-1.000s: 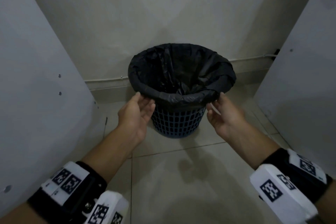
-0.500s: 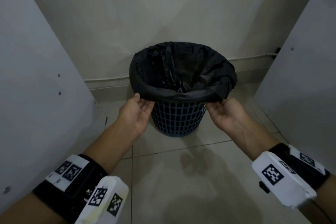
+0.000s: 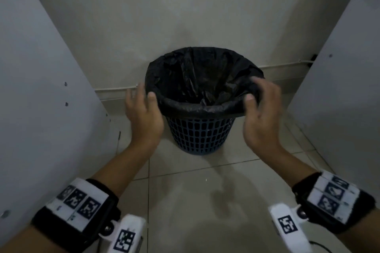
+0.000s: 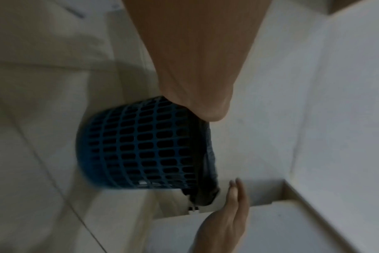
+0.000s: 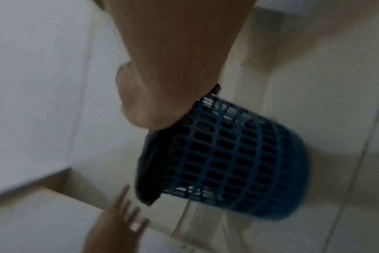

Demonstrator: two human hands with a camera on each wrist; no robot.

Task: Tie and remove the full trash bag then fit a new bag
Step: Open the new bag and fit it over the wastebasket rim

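A blue lattice bin stands on the tiled floor against the back wall. A black trash bag lines it, its edge folded over the rim. My left hand is at the rim's left side, thumb on the folded edge, fingers spread straight outside it. My right hand is at the rim's right side, thumb on the fold, fingers blurred over the bag's overhang. In the left wrist view the right hand's fingers lie straight beside the hanging bag edge. What the bag holds is hidden.
Grey panels stand close on the left and the right, leaving a narrow bay. A thin cable runs along the back wall's base. Open tiled floor lies between me and the bin.
Both hands have risen from under the folded bag edge, palms up, to the sides of the rim, thumbs now on top of the fold. The bin has not moved.
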